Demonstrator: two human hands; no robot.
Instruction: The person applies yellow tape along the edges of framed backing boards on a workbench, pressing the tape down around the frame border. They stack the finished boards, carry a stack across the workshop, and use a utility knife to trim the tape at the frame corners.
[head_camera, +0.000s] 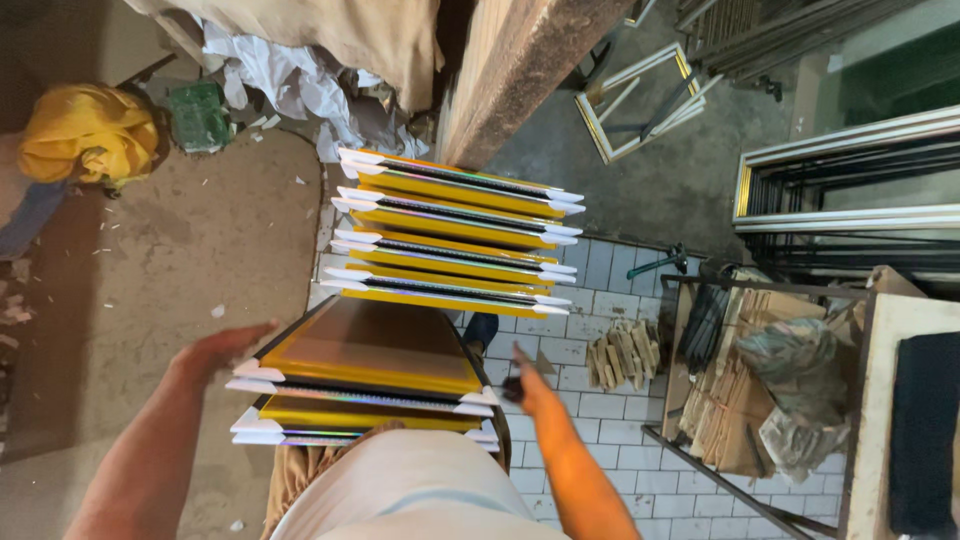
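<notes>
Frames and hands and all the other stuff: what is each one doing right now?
Near frames: stacked flat, held at both sides.
Far frames: stacked, resting beyond the held ones.
Left hand: open, pressed to the stack's left edge.
Right hand: at the stack's right edge, grip unclear.
Yellow cloth: crumpled on the floor.
White paper: crumpled in a heap.
Wood blocks: piled on tiles.

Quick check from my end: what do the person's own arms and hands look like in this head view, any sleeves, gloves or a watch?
Both forearms are bare, with no sleeve in view. The left hand shows no glove, ring or watch. The right hand is also ungloved, and its wrist is bare. The upper arms lie outside the picture, so sleeves higher up cannot be judged. A pale cream-coloured garment covers the torso between the arms.
</notes>
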